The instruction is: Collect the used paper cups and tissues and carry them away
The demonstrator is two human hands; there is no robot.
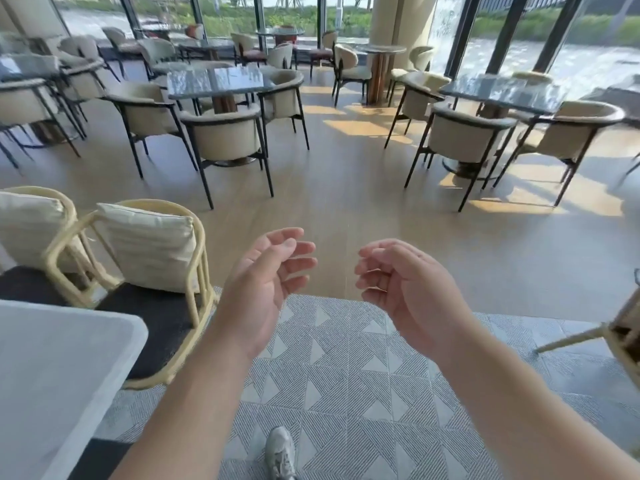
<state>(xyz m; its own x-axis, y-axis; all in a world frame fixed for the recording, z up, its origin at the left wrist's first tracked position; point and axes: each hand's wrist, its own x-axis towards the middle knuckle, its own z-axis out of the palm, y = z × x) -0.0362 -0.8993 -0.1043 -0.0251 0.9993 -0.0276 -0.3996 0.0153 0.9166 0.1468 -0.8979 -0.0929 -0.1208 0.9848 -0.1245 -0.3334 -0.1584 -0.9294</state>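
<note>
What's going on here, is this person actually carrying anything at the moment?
No. The person is standing on a patterned grey rug in a cafe-like room, with both arms held out in front. The left hand and the right hand are both empty, fingers loosely curled, palms turned toward each other. No paper cups or tissues show anywhere in view. A white table sits at the lower left beside a rattan chair with a cushion, and more tables and chairs fill the floor ahead.
</note>
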